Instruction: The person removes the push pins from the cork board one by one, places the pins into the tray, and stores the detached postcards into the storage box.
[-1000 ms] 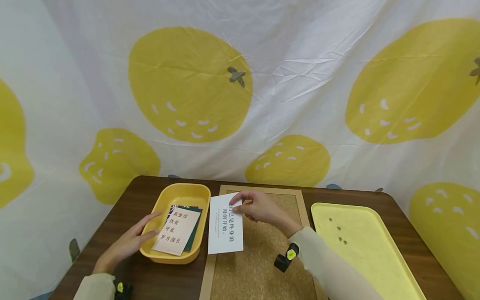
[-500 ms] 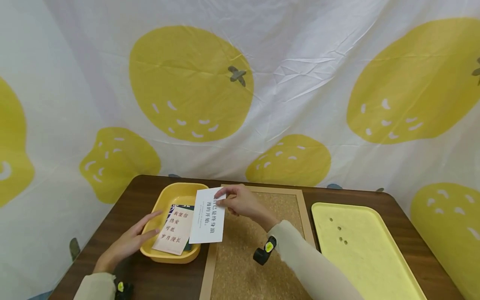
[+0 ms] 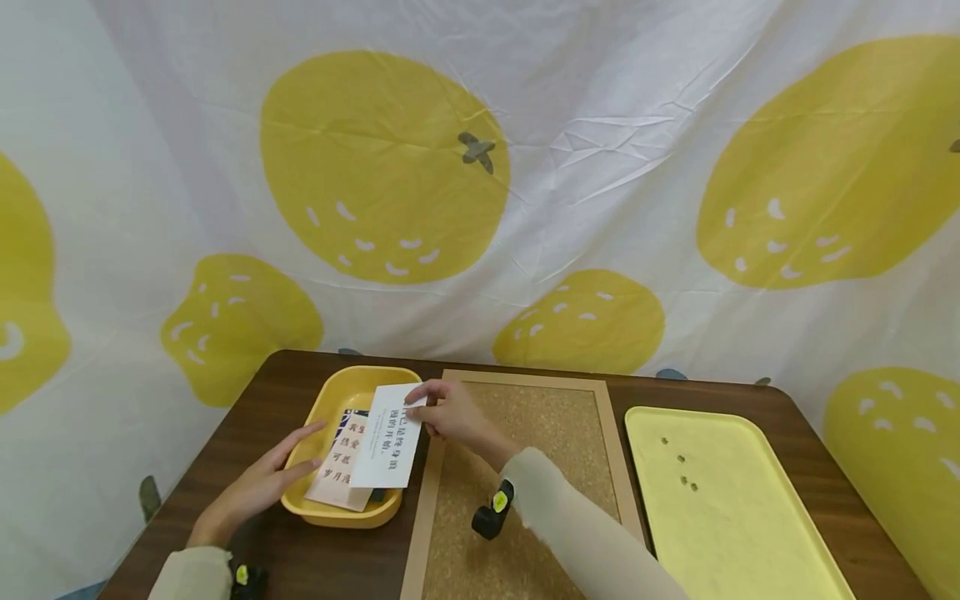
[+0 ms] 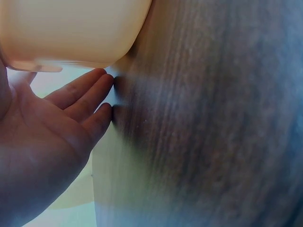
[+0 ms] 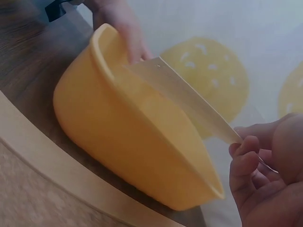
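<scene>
In the head view my right hand (image 3: 457, 421) pinches the top right corner of a white card (image 3: 387, 442) with dark printed characters. The card (image 5: 189, 99) overlaps the yellow plastic tub (image 3: 371, 377), tilted above its opening in the right wrist view. A pale pink card (image 3: 336, 467) with reddish writing lies in the tub, partly covered by the white one; a dark green piece shows beneath. My left hand (image 3: 262, 479) rests at the tub's left side, thumb and index finger reaching over the rim. Its other fingers (image 4: 97, 97) stretch out below the tub, tips at the wooden table.
A cork board (image 3: 540, 442) with a light wooden frame lies right of the tub. Farther right is a pale yellow tray (image 3: 720, 500) holding several small brass-coloured pieces (image 3: 683, 481). A lemon-print curtain (image 3: 585, 208) hangs behind the brown table (image 3: 262, 408).
My right hand has carried the white card leftward from over the cork board to over the tub, covering part of the pink card. My left hand has stayed at the tub's left rim.
</scene>
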A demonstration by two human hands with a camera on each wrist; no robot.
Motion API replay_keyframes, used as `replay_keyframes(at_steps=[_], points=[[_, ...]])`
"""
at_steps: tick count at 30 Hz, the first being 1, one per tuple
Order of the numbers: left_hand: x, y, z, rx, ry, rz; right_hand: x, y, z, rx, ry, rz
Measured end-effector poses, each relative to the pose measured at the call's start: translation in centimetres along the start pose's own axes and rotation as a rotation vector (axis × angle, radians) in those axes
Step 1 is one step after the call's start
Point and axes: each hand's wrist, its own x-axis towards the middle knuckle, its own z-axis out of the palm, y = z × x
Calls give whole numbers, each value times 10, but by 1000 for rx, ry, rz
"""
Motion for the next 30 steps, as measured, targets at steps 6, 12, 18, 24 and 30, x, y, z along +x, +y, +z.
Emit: replay_keyframes(at_steps=[6,12,18,24,30], points=[[-1,0,0,2,6,6,6,4,16,20,42,25],[-1,0,0,-17,6,25,7,5,25,5,48,38],[-2,1,0,-13,2,9,8,8,31,-19,60,35],[-2,1,0,-8,-2,11,9,11,36,-25,70,34],[-2,0,0,-17,-1,14,9,13,39,-41,69,63]])
